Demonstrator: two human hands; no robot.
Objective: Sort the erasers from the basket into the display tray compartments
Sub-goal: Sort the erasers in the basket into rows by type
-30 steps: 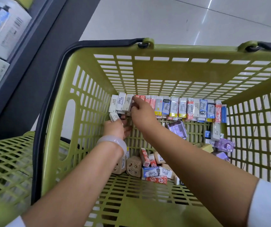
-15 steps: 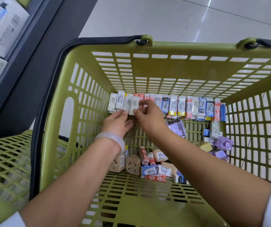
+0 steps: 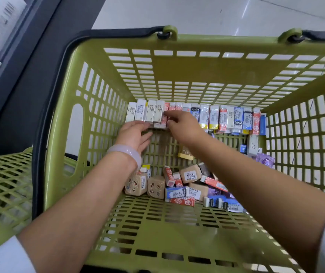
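Erasers (image 3: 212, 119) are lined up by kind along the basket (image 3: 177, 67) far wall. A white eraser (image 3: 158, 113) is steadied by the right hand (image 3: 185, 128), fingers extended; the left hand (image 3: 135, 135) is held open, empty.

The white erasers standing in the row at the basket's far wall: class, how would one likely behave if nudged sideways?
The white erasers stand on end, narrow and tall, so one probably tips easily. Packed side by side, it may topple neighbours. Their wrappers look smooth, perhaps slippery on the basket floor.

A row of sleeved erasers (image 3: 212, 118) stood on end against the far wall of the green slotted basket (image 3: 177, 75). Loose erasers (image 3: 179, 186) lay jumbled on its floor nearer the person.
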